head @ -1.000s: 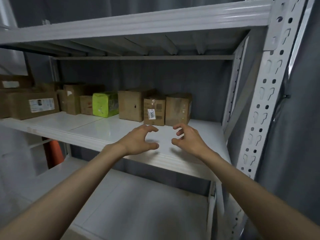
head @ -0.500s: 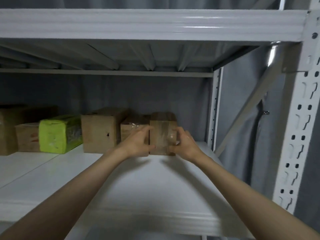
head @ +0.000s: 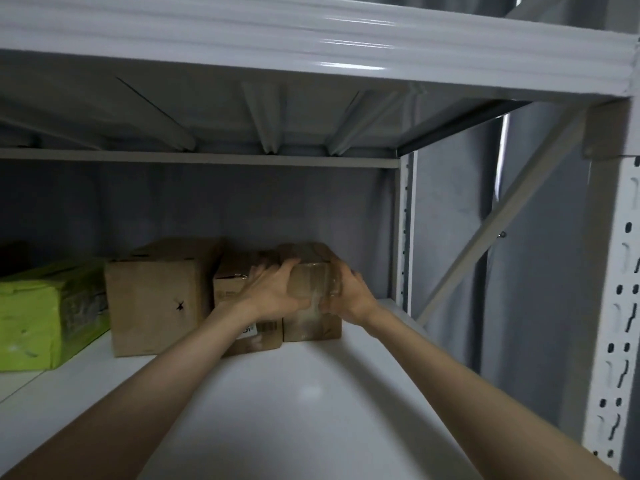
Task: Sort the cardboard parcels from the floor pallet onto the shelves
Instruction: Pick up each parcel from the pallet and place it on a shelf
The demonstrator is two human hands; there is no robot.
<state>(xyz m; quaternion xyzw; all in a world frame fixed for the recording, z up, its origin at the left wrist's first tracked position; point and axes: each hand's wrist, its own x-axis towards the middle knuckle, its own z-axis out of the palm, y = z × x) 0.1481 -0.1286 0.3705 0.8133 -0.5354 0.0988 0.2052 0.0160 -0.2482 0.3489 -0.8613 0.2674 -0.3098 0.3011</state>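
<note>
A small taped cardboard parcel (head: 311, 323) stands at the right end of a row of boxes at the back of a white shelf (head: 294, 393). My left hand (head: 273, 296) grips its left side and top edge, fingers curled over the top. My right hand (head: 349, 296) grips its right side, thumb on the front face. A shorter parcel with a barcode label (head: 242, 282) stands just left of it, partly hidden by my left hand and forearm. A larger cardboard box (head: 156, 299) stands further left.
A lime-green wrapped package (head: 45, 320) lies at the left of the row. The upper shelf's beam (head: 311, 39) hangs close overhead. A white perforated upright (head: 620, 306) and a diagonal brace (head: 495, 230) bound the right side, with grey curtain behind.
Both hands went from hovering over the shelf's front to reaching the back row and now grip the rightmost parcel. The camera has moved closer to the shelf.
</note>
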